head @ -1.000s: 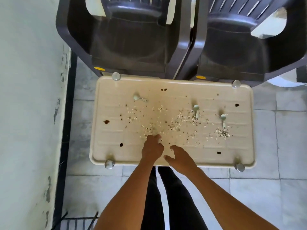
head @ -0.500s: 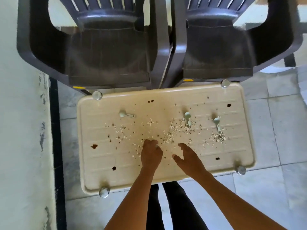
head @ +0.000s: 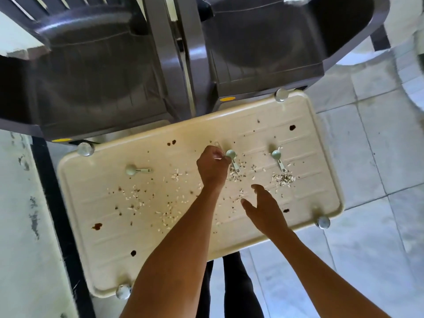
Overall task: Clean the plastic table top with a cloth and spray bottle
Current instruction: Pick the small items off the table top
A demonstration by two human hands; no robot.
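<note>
Head view. Beige plastic table top, littered with grains and dark spots. Left hand curled over the far middle, fingertips pinched beside the middle spoon; whether gripping it, cannot tell. Right hand spread open, hovering just above the top. Counted: three spoons, four round corner knobs, two dark chairs behind.

Left hand now at middle spoon
</note>
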